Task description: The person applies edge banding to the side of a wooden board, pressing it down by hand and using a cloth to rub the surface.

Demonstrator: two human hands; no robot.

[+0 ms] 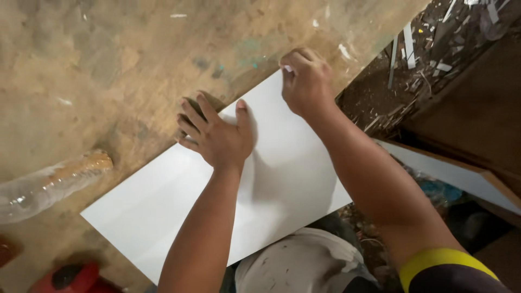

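While flat, hands (217, 135) on white board (282, 179)

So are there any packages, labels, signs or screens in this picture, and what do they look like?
No labels, signs or screens show.
Clear plastic roll or wrap: lies at the left on the workbench, see-through with a brownish core end; the nearest thing to packaging.
White panel: flat, plain and rectangular, lying slantwise on the bench; the left hand presses flat on it, the right hand pinches its far corner.
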